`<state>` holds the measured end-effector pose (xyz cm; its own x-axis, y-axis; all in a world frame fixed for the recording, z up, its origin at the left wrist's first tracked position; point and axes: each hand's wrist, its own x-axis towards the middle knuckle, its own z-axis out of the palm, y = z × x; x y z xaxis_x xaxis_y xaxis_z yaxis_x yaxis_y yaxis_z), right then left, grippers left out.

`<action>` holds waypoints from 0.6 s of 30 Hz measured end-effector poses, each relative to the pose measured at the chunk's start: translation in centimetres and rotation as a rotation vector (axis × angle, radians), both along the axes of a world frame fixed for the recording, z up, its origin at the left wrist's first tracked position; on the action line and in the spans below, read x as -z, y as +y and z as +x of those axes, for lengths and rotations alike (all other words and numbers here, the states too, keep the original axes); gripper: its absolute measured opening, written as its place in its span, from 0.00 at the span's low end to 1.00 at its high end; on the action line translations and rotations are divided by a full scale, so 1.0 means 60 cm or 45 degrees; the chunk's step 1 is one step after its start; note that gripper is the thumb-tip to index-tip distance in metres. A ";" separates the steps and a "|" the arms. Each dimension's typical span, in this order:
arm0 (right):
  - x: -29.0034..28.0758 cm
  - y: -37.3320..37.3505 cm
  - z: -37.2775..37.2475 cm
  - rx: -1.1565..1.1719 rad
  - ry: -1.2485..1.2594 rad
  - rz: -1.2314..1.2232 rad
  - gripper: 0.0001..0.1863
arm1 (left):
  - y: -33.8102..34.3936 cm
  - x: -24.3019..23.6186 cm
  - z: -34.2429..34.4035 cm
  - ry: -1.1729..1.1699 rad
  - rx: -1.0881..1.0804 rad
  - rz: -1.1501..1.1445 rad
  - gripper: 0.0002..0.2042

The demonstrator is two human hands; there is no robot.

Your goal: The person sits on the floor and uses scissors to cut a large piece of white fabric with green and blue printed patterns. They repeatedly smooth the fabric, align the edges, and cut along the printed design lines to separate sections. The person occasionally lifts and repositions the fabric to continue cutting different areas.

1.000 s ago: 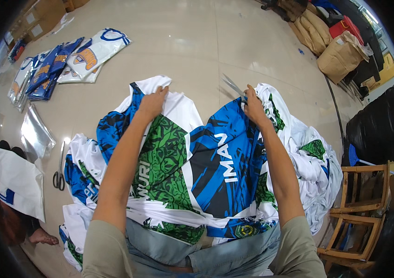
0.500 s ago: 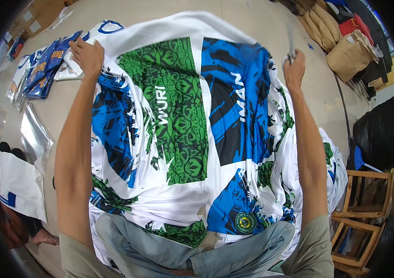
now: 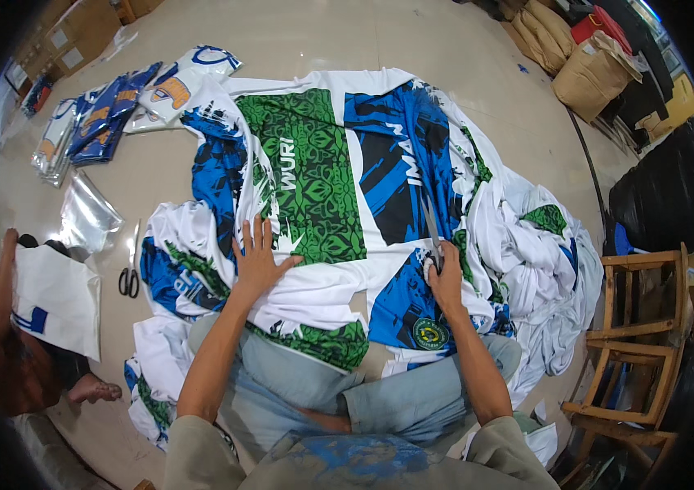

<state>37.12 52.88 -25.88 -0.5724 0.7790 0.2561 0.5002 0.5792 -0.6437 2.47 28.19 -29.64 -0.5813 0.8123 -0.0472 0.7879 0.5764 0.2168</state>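
A wide sheet of printed jersey fabric [image 3: 322,192] with green, blue, black and white panels lies spread on the floor before my crossed legs. My left hand [image 3: 255,261] rests palm down on it, fingers spread, by the lower edge of the green panel. In my right hand [image 3: 447,284] is a pair of scissors [image 3: 432,219], its blades pointing away from me over the blue and black panel. The fingers wrap the handles, and part of these is hidden. More printed fabric [image 3: 188,265] lies bunched left of my left hand.
Black-handled scissors [image 3: 129,280] lie on the floor to the left. Beyond are a clear plastic bag [image 3: 86,214] and packed garments [image 3: 110,114]. Another person [image 3: 20,339] sits at left with white cloth. Wooden frames [image 3: 641,343] and heaped white fabric [image 3: 555,282] are at right.
Both hands have come back from the fabric's far corners toward my lap. The raised far edge has settled onto the floor, and my left hand has let go and flattened on the cloth.
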 end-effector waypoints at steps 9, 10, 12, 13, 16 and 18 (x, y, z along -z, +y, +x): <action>-0.040 -0.174 0.023 0.057 0.424 -0.502 0.30 | -0.056 -0.031 0.127 -0.013 0.142 0.324 0.52; -0.053 -0.216 0.020 0.055 0.523 -0.834 0.29 | -0.058 -0.027 0.151 -0.046 0.132 0.298 0.52; -0.081 -0.302 0.020 0.088 0.700 -1.420 0.27 | -0.076 0.002 0.184 -0.028 0.089 0.182 0.56; -0.082 -0.338 0.035 0.149 0.777 -1.662 0.26 | -0.085 0.006 0.197 -0.028 0.085 0.149 0.57; -0.060 -0.404 0.084 0.209 1.079 -2.112 0.27 | -0.108 0.005 0.209 -0.050 0.045 0.005 0.63; -0.052 -0.415 0.099 0.178 1.069 -2.165 0.25 | -0.123 -0.002 0.224 -0.075 0.063 -0.211 0.66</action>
<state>43.04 27.99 -22.77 -0.6444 0.4928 -0.5847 -0.2199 -0.8518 -0.4755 15.91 20.82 -29.52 -0.5330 0.8183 -0.2153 0.8050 0.5688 0.1688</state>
